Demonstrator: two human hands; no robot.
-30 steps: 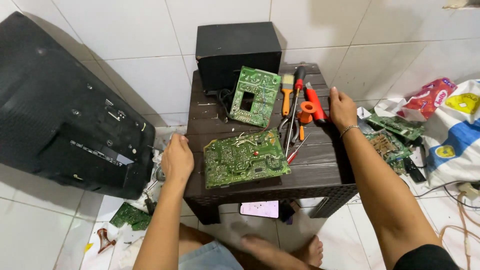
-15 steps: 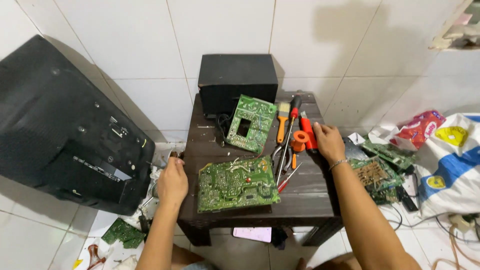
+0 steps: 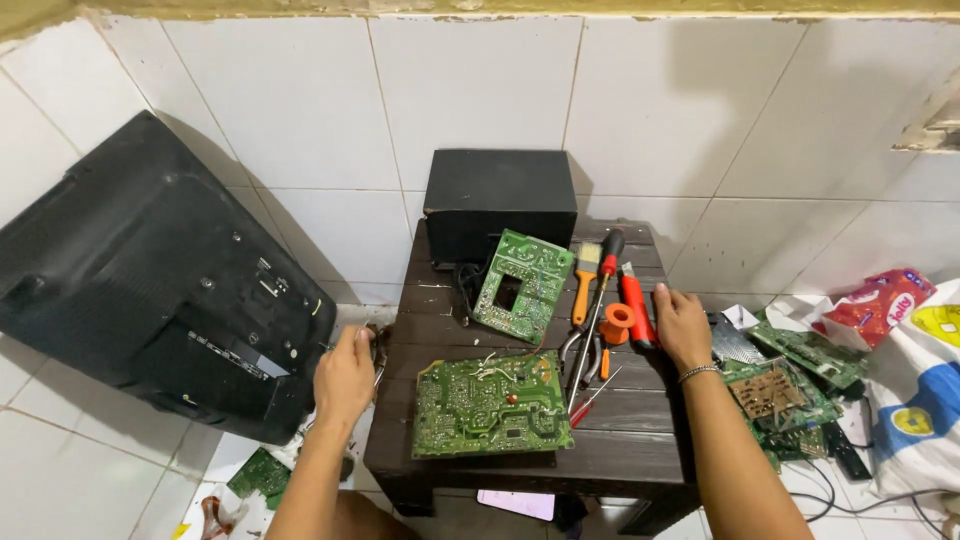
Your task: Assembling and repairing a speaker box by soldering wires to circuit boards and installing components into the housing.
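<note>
**Gripping the table edge, tools within reach**

Resting at the left rim of the dark slatted table [image 3: 640, 455], the left hand [image 3: 345, 378] is curled over the edge; whether it holds anything cannot be told. The right hand [image 3: 682, 325] lies palm-down, fingers loosely extended, its fingertips touching the red-handled tool [image 3: 634, 305], not grasping it. That tool lies with its long axis running away from the person, tip toward the wall. Just beside it sit an orange solder spool [image 3: 617, 322], a long screwdriver [image 3: 592, 315] and a small brush [image 3: 586, 275], all roughly parallel. A green rectangular circuit board [image 3: 490, 402] lies flat at the front, long axis left to right, solder side up. A second board with a square cut-out [image 3: 524, 285] leans against a matte black box [image 3: 500, 200].
</note>
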